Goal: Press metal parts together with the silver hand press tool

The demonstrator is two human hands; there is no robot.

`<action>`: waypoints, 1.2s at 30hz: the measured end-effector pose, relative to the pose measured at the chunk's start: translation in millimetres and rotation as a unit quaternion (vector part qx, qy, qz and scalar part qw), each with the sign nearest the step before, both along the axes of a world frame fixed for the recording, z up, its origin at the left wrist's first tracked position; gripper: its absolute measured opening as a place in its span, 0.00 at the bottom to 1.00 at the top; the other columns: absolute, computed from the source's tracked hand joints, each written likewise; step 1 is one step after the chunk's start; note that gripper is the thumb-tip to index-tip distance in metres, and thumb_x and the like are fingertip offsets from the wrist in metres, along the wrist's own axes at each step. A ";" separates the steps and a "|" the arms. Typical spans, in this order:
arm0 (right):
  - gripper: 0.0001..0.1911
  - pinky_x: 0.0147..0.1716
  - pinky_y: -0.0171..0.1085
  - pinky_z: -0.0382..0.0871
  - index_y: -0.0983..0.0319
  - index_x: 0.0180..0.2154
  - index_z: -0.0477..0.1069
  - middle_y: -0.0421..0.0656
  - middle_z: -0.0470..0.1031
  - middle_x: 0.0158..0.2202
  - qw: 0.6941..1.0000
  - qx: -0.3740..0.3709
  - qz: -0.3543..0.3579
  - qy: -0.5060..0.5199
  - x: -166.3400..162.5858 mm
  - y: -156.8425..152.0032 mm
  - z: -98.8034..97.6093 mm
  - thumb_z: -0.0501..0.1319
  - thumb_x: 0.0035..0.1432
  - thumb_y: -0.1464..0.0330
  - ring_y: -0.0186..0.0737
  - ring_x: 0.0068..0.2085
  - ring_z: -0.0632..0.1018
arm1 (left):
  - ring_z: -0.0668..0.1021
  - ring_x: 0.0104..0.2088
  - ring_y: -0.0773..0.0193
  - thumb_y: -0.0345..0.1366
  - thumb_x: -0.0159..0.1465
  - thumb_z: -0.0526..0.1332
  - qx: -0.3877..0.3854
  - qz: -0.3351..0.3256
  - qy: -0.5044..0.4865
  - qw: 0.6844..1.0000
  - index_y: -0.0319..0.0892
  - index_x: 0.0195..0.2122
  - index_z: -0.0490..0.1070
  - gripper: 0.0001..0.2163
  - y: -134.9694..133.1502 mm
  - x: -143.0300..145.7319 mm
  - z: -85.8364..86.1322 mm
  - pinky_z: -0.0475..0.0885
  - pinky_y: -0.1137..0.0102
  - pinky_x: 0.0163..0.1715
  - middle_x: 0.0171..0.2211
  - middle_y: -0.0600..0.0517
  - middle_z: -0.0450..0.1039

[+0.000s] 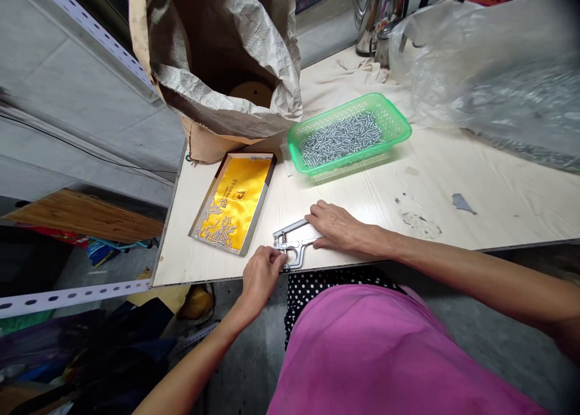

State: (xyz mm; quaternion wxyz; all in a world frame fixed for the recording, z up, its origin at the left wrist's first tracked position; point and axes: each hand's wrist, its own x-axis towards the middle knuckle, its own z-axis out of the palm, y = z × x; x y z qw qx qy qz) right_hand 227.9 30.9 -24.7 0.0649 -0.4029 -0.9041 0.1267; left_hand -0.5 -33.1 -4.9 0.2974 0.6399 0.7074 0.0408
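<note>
Silver metal pliers with a small coil spring and a C-shaped jaw (296, 255) lie near the table's front edge. My right hand (335, 226) is wrapped round their handles from the right. At the jaw end, my left hand (261, 271) is closed in a pinch; its fingertips hide whatever small thing is between them. Left of the pliers sits a shallow tray (249, 237) lined with yellow printed cloth, with many small metal pins in its near part. A green plastic basket (399, 128) behind holds a heap of similar silver pins (342, 138).
A large open woven sack (203, 104) stands at the back left. At the right lies a clear plastic bag (507, 89) full of small metal pieces. A steel kettle (383, 16) and a crumpled cloth (357, 77) are at the back of the table (453, 179).
</note>
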 end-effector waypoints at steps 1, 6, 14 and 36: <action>0.19 0.38 0.41 0.65 0.66 0.41 0.71 0.51 0.71 0.42 1.000 -0.001 -0.002 -0.001 -0.5 -1.8 1.2 0.71 0.52 0.61 0.49 0.45 0.69 | 0.78 0.37 0.59 0.40 0.66 0.60 0.068 -0.049 0.035 0.996 0.41 0.38 0.73 0.08 -1.4 3.3 0.4 0.74 0.65 0.36 0.36 0.49 0.73; 0.20 0.41 0.43 0.67 0.68 0.43 0.71 0.53 0.71 0.44 1.000 -0.012 -0.012 -0.007 -2.2 -5.8 4.2 0.70 0.54 0.62 0.51 0.46 0.69 | 0.69 0.56 0.51 0.40 0.63 0.65 0.194 -0.256 0.092 0.943 0.42 0.59 0.62 0.24 15.0 28.6 -6.1 0.70 0.57 0.53 0.57 0.43 0.67; 0.34 0.46 0.46 0.69 0.68 0.51 0.67 0.54 0.71 0.49 0.999 -0.032 -0.029 -0.016 9.6 -9.6 3.0 0.74 0.47 0.59 0.53 0.49 0.70 | 0.70 0.52 0.49 0.46 0.62 0.65 0.128 -0.366 0.150 0.909 0.39 0.63 0.56 0.32 52.7 41.9 -8.3 0.69 0.58 0.50 0.54 0.43 0.68; 0.06 0.36 0.40 0.60 0.64 0.36 0.73 0.47 0.76 0.35 0.995 -0.026 0.009 -0.094 -4.2 19.8 2.0 0.59 0.65 0.70 0.43 0.38 0.74 | 0.72 0.46 0.54 0.39 0.67 0.60 0.077 -0.306 0.155 0.936 0.42 0.42 0.70 0.07 67.3 56.6 -4.9 0.69 0.62 0.42 0.43 0.47 0.72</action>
